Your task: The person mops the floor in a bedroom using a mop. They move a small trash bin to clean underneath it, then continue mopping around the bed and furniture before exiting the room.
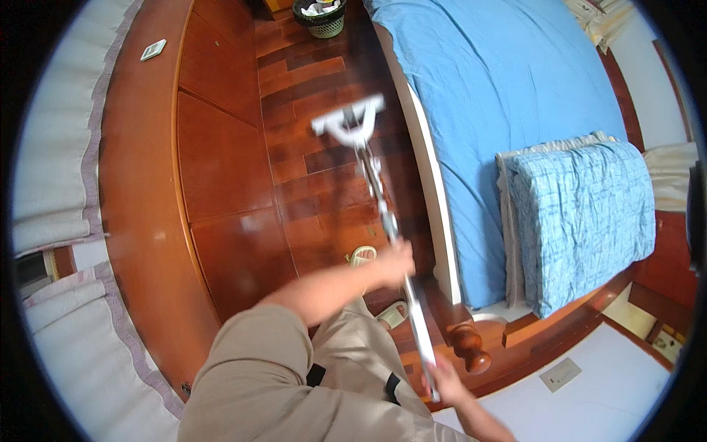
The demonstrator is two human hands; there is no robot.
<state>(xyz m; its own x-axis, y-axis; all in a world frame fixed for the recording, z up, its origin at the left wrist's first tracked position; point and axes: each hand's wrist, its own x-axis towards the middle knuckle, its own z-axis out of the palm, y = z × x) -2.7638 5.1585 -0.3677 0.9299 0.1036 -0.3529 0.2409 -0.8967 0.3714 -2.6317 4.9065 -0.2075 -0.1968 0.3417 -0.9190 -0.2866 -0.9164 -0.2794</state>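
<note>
A white-headed mop [418, 324] with a long silver and white handle runs diagonally from my lower right up to the wooden floor. Its wide mop head [352, 137] is over the floorboards between the wooden cabinet and the bed, slightly blurred. My left hand [395, 264] is wrapped round the middle of the handle. Lower down, my right hand [445, 383] grips the handle near its end. Beneath my arms, my feet wear pale slippers [393, 315].
Along the left stands a reddish-brown cabinet [228, 155], with a small white device [153, 50] on top. The bed [486, 81] with blue sheet lines the right, bearing a folded blue quilt [582, 221]. A wastebasket [324, 22] stands at the far end. A turned wooden bedpost [467, 345] is beside my right hand.
</note>
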